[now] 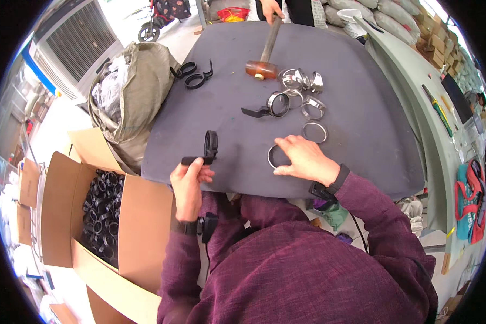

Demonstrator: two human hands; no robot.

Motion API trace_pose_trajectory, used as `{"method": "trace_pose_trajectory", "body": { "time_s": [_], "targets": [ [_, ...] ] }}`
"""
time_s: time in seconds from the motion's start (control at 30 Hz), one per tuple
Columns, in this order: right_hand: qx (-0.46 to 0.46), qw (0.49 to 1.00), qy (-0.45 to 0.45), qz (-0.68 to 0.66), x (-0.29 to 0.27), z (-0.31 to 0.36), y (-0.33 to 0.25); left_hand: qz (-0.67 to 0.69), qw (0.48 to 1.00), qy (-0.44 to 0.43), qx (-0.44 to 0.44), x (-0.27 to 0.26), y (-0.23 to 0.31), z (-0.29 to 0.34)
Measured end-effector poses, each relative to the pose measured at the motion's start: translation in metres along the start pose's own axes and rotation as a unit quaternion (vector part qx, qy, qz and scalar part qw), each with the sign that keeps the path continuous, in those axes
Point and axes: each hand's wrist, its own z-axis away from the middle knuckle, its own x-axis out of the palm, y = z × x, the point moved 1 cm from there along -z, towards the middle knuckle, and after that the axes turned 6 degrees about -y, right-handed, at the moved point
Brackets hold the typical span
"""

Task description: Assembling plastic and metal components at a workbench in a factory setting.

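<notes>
A black ring with a flat black tab [214, 146] stands above the near-left corner of the dark grey padded tabletop [340, 156], its tab pinched between the thumb and fingers of the left hand [188, 181]. Near the middle of the near edge, the right hand [306, 157] grasps a slim silver metal ring [270, 156], thumb and fingers set on opposite sides of it; how tightly, I cannot tell. Just beyond that hand lies another plain silver ring [325, 133], and farther toward the far edge come a black-tabbed ring with a silver inside [270, 105] and a loose cluster of shiny silver rings [296, 81]. Beside the cluster rests the amber-brown head of a wooden-handled mallet [261, 70], its handle grasped by a co-worker's hand [270, 8] at the far edge. Two black tabbed rings [204, 76] lie by the far-left corner, and beyond the left edge stands an open brown cardboard box [140, 227] full of black rings [101, 210]
</notes>
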Motion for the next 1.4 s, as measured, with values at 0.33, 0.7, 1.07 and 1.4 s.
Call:
{"method": "trace_pose_trajectory", "body": {
  "time_s": [0.33,0.7,1.07,1.4],
  "targets": [
    [0.07,0.995,-0.032,0.063,-0.001,-0.005,-0.012,0.362,0.924,0.086,-0.09,-0.053,-0.041,0.019],
    [-0.094,0.987,-0.125,0.028,-0.009,-0.013,0.008,-0.094,0.962,0.249,-0.069,-0.068,-0.031,0.023],
    [-0.232,0.968,0.085,0.05,-0.044,0.007,-0.03,-0.419,0.885,0.151,0.136,-0.075,-0.037,0.013],
    [-0.27,0.94,0.195,0.077,-0.054,0.018,-0.047,-0.012,0.999,0.028,0.015,-0.053,-0.028,0.036]
  ]
}}
